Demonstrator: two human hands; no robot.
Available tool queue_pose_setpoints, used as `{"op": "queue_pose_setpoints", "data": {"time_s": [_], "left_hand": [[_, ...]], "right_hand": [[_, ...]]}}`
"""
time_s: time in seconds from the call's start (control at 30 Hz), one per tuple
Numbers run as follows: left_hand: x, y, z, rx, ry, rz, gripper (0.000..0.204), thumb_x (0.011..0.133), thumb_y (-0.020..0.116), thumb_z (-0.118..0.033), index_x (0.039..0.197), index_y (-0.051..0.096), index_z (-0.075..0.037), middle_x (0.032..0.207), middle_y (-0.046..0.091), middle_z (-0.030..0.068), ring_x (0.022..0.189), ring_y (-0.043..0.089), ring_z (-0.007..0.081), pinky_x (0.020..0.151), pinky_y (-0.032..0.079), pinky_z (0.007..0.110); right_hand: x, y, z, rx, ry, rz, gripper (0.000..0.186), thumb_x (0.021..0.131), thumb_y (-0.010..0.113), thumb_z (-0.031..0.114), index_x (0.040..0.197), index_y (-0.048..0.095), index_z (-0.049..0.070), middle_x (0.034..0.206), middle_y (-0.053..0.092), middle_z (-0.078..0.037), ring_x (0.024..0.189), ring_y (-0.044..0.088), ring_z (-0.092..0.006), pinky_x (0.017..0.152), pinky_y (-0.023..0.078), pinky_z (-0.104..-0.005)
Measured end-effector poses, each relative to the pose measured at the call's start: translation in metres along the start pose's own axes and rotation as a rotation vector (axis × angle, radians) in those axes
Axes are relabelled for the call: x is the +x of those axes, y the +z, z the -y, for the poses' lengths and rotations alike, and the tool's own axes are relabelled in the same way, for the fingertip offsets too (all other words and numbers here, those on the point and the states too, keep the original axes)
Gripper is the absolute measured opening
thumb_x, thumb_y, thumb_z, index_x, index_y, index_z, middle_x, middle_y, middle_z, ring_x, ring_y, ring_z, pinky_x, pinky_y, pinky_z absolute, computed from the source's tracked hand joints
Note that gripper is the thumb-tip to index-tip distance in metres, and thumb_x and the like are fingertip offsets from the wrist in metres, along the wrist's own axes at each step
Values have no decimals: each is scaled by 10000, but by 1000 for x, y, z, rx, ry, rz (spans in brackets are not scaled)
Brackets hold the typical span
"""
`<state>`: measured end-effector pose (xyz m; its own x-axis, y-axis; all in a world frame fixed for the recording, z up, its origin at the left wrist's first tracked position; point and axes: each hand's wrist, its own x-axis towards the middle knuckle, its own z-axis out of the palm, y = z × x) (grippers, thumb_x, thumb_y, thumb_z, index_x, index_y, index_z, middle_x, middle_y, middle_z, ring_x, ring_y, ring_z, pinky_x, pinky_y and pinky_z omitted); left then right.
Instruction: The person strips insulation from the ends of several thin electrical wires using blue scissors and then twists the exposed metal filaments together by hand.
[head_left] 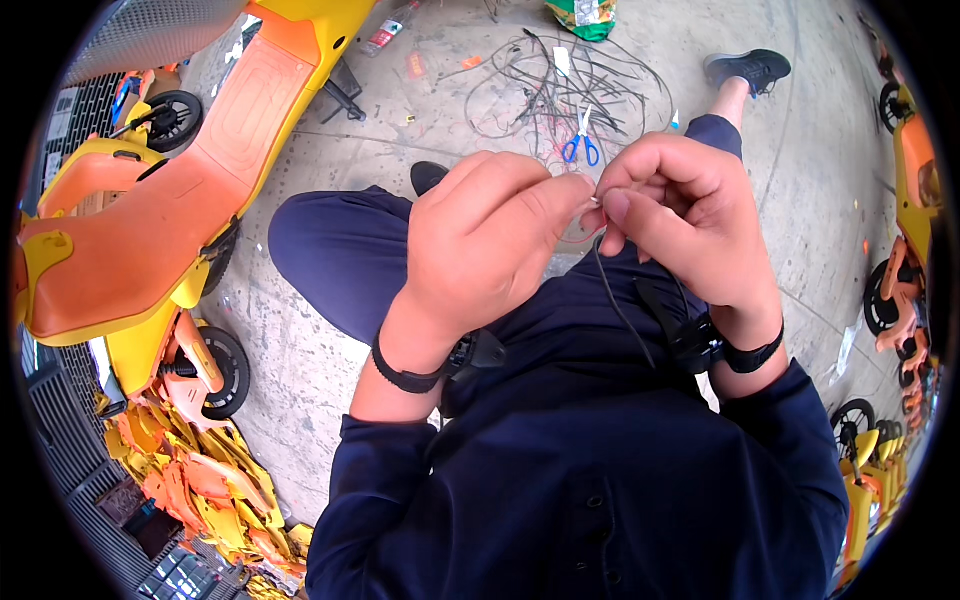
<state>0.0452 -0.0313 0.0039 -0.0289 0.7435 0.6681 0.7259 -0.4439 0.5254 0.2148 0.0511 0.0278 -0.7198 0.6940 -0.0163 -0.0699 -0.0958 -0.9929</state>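
My left hand (485, 235) and my right hand (690, 220) meet in front of my lap, their fingertips nearly touching. Both pinch the end of a thin cable, where a small pale tip (596, 202) shows between the fingers; its exact form is too small to tell. From there a black cable (612, 295) hangs down over my dark trousers, and a thin red wire (578, 240) loops below the fingertips. Just beyond the hands, scissors (580, 147) with blue handles lie on the floor, blades spread a little. A tangle of black cables (540, 80) is spread behind them.
At the left stands a large yellow and orange scooter body (150, 240); wheels show beneath it. A heap of yellow and orange panels (200, 480) lies lower left. More scooters (905, 190) line the right edge. A plastic bottle (385, 38) and a green bag (583, 15) lie far ahead.
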Motion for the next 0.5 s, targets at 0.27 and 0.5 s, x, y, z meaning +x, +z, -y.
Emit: {"op": "queue_pose_setpoints", "data": {"time_s": [0.27,0.5], "left_hand": [[5,-7,1,-71,102,96,249,642,727,-16,884,676,-48,713,575,57,596,541,180,501,418,260],[4,-7,2,-73,107,114,254,634,731,-23,880,676,-50,710,573,53,592,539,182,500,417,264]], "right_hand": [[2,-12,16,34,253,197,66,815,572,-9,851,622,-32,760,667,-73,647,626,-85,574,497,-188],[2,-12,14,56,247,214,70,809,559,-34,839,621,-47,766,661,-74,677,629,-88,614,513,-196]]}}
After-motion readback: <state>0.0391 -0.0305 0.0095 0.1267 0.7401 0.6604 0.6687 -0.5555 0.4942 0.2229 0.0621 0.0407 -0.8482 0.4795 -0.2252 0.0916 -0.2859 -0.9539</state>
